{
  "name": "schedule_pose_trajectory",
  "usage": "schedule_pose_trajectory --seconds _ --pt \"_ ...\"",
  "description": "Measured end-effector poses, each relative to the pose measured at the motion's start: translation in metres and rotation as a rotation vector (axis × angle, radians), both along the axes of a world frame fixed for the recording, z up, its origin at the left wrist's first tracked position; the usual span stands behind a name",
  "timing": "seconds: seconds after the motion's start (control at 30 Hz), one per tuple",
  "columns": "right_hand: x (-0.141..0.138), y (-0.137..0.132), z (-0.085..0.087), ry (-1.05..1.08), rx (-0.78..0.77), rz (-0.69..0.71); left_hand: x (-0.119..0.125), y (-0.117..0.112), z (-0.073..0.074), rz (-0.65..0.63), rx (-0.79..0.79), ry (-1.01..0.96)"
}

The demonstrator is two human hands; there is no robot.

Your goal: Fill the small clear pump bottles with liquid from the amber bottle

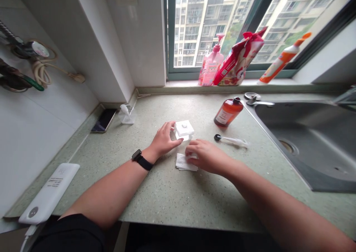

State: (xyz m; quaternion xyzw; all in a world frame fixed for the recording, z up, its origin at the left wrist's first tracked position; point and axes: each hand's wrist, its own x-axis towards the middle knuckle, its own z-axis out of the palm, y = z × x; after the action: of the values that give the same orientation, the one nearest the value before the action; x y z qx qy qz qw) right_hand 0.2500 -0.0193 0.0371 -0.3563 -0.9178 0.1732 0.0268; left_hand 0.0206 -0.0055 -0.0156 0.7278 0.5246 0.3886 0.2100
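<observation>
A small clear box with a white top (184, 128) stands on the counter, a small whitish bit on its top. My left hand (164, 139), with a black watch at the wrist, grips its left side between thumb and fingers. Just in front of the box lies a folded white tissue (182, 163). My right hand (207, 156) is over the tissue's right side, fingers bent and thumb apart from them. Whether its fingertips press on the tissue is hard to see. To the right are an amber bottle (226, 113) without a cap and a black-topped dropper or pump (232, 141) lying flat.
A metal sink (308, 133) is at the right. On the windowsill stand a pink pump bottle (210, 68), a red bag (239, 61) and an orange-white bottle (282, 63). At left are a phone (104, 120), a clear item (126, 115) and a white power bank (50, 192).
</observation>
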Motion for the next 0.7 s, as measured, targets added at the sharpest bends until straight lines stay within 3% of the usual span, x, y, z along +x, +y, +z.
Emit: schedule_pose_trajectory --seconds 0.17,0.27,0.33,0.4,0.5,0.6,0.7 --pt "0.005 0.005 0.004 0.237 -0.14 -0.022 0.0 0.001 0.0 -0.005 -0.003 -0.008" --pt "0.012 0.014 0.007 0.539 -0.312 -0.095 0.0 0.002 0.0 -0.015 -0.019 -0.014" --pt "0.017 0.021 0.008 0.792 -0.31 -0.194 0.0 0.002 0.0 -0.022 -0.026 -0.011" --pt "0.02 0.027 0.007 0.99 -0.162 -0.339 0.0 0.002 0.001 -0.028 -0.008 -0.002" --pt "0.024 0.033 0.004 1.038 0.163 -0.486 -0.001 0.0 0.003 -0.044 0.065 0.015" --pt "0.024 0.034 0.002 0.939 0.388 -0.448 -0.001 -0.002 0.006 -0.073 0.146 0.04" --pt "0.022 0.033 -0.001 0.833 0.498 -0.341 0.0 -0.003 0.008 -0.104 0.209 0.064"
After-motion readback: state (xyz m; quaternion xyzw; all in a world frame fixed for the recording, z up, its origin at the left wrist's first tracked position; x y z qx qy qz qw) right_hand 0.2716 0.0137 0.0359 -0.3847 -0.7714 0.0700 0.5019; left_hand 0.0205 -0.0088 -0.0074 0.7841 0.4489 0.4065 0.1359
